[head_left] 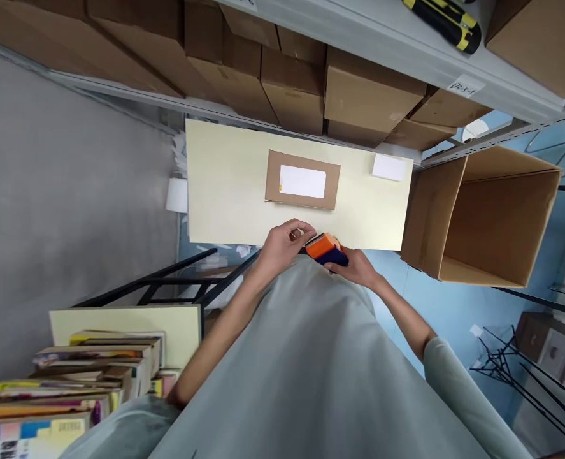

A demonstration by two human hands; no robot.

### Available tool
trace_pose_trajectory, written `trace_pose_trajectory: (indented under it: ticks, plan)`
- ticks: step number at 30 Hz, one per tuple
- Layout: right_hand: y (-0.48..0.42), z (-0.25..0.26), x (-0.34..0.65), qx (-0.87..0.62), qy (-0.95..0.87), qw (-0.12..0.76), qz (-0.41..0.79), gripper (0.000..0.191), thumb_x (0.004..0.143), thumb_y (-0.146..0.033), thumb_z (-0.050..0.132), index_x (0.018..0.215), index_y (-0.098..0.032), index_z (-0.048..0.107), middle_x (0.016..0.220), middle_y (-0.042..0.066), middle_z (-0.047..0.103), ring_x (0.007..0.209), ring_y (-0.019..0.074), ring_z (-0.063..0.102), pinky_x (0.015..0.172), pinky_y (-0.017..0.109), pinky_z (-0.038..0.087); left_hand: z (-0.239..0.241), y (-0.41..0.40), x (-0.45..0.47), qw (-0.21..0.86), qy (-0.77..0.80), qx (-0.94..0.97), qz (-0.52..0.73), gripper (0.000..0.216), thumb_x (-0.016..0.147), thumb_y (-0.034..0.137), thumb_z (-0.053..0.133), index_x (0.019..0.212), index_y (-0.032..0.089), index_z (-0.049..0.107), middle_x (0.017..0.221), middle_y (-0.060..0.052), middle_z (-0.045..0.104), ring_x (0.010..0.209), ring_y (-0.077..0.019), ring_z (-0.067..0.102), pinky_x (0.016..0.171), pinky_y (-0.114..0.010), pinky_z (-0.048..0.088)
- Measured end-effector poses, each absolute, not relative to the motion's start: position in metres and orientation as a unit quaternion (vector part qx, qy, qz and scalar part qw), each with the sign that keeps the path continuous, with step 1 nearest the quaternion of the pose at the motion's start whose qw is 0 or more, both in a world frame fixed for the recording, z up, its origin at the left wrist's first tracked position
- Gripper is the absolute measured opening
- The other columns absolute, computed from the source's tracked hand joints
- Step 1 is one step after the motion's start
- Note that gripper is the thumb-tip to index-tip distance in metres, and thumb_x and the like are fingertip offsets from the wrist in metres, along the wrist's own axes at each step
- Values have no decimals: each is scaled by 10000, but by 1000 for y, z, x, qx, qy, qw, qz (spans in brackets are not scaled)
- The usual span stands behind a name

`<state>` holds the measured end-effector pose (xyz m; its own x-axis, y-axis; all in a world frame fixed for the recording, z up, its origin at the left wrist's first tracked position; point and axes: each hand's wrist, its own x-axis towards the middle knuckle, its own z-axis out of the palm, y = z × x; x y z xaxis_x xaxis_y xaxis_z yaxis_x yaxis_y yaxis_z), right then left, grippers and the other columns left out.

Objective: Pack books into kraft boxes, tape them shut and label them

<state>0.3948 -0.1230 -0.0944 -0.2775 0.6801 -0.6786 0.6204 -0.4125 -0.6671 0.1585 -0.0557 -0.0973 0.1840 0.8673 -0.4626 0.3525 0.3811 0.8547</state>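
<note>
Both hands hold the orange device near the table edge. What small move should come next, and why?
Probably lift the orange and blue device toward the brown parcel: the left hand and right hand grip it at the table edge, short of the parcel.

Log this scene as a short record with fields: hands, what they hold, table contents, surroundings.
left hand: left hand at the near table edge, fingers on the end of the orange and blue device
right hand: right hand grips the device from below
table: pale yellow table bears a brown envelope with a white label, and a white card near the far right corner
right of table: open cardboard box on its side
behind: shelf of cardboard cartons
near left: stack of books
</note>
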Motion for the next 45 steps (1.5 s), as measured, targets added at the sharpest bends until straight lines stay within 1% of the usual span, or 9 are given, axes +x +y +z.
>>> trace_pose_trajectory:
  ticks: [5, 10, 13, 18, 24, 28, 36, 41, 45]
  plan:
    - [-120, -99, 414, -594, -624, -92, 500, 407, 952, -618, 751, 1016, -219, 704, 757, 12, 720, 691, 215, 652, 649, 291, 397, -133, -84, 164, 597, 606, 453, 266, 311, 820, 528, 786, 854, 219, 802, 556, 37, 471, 546, -132, 364, 537, -278, 298]
    - [-126, -91, 439, -560, -657, -153, 480, 396, 997, -621, 700, 991, -225, 699, 725, -4, 688, 659, 203, 638, 630, 285, 383, -153, -103, 163, 588, 618, 414, 317, 334, 808, 527, 801, 877, 201, 820, 658, -5, 622, 590, -137, 446, 562, -273, 353]
    - [-126, -91, 463, -563, -669, -202, 442, 445, 1005, -667, 670, 1029, -225, 715, 744, 14, 711, 701, 234, 680, 648, 296, 417, -170, -100, 153, 572, 637, 393, 336, 324, 807, 497, 812, 905, 189, 827, 702, -15, 667, 606, -137, 483, 568, -267, 377]
    - [-108, -108, 503, -575, -690, -291, 330, 521, 1061, -679, 579, 1173, -188, 713, 919, 94, 790, 875, 298, 769, 737, 320, 495, -216, -82, 136, 504, 682, 349, 399, 295, 821, 463, 795, 940, 193, 800, 619, 34, 552, 569, -125, 449, 552, -250, 380]
    - [-83, -144, 518, -573, -727, -333, 177, 709, 1112, -704, 398, 1432, -94, 567, 1220, 236, 768, 1115, 366, 759, 888, 381, 550, -266, -66, 147, 539, 642, 337, 429, 276, 808, 428, 789, 958, 197, 762, 834, -27, 721, 761, -157, 648, 732, -263, 540]
    - [-75, -164, 519, -584, -719, -348, 145, 746, 1127, -693, 308, 1473, -63, 505, 1192, 257, 764, 1089, 371, 756, 899, 405, 560, -286, -59, 160, 536, 624, 337, 458, 229, 791, 361, 803, 945, 201, 748, 952, -59, 770, 884, -184, 703, 877, -308, 585]
    - [-65, -195, 515, -613, -711, -311, 147, 737, 1124, -698, 257, 1415, -74, 521, 1164, 247, 765, 1073, 364, 743, 897, 422, 573, -307, -39, 203, 421, 700, 254, 518, 51, 853, 223, 701, 897, 204, 682, 898, -31, 733, 852, -159, 693, 876, -283, 591]
    - [-60, -203, 508, -631, -698, -306, 142, 751, 1126, -700, 249, 1445, -64, 491, 1178, 253, 760, 1055, 357, 746, 902, 413, 565, -319, -29, 233, 416, 714, 144, 543, 172, 930, 275, 648, 1079, 190, 668, 976, -54, 703, 861, -151, 722, 883, -309, 622]
    - [-62, -200, 503, -633, -698, -301, 147, 745, 1131, -682, 249, 1443, -52, 493, 1165, 266, 760, 1057, 360, 742, 903, 406, 559, -331, -25, 236, 446, 693, 131, 551, 609, 971, 390, 686, 1533, 268, 487, 1366, -146, 634, 1198, -224, 721, 1046, -406, 619]
